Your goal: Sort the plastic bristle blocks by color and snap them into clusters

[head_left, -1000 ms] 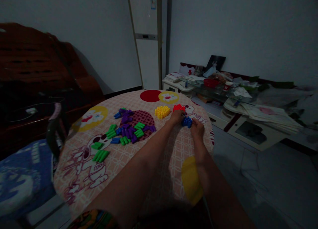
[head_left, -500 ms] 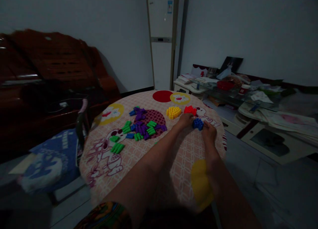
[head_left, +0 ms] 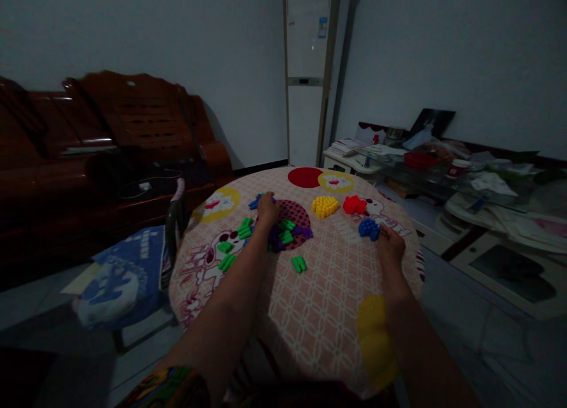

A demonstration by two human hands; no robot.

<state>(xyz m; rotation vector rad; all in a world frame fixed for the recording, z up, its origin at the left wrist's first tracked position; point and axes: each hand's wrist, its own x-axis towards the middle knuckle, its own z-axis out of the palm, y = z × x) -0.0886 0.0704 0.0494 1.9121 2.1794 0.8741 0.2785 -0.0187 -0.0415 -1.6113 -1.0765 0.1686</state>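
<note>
My right hand [head_left: 391,242] has its fingertips closed on the right edge of a cluster of blue plastic toy pieces [head_left: 369,229] at the table's right. Reaching to the left, my left hand [head_left: 267,209] is over blue pieces [head_left: 255,202] and purple ones at the back of a loose pile; its fingertips are hidden. Around it lie several green pieces [head_left: 227,262] and purple pieces [head_left: 303,232], partly covered by my left forearm. One green piece [head_left: 299,264] lies apart, nearer to me. Beyond the blue cluster sit a yellow cluster [head_left: 325,206] and a red cluster [head_left: 354,205].
A patterned cloth covers the round table [head_left: 310,313]. Left of it stands a chair with a blue bag [head_left: 126,278], and a wooden sofa [head_left: 146,118] is behind. At the right is a cluttered glass-topped cabinet [head_left: 398,160].
My left hand has left the blue cluster and moved left to the loose pile. My right hand stays at the blue cluster. The view has shifted, so the scene sits further right.
</note>
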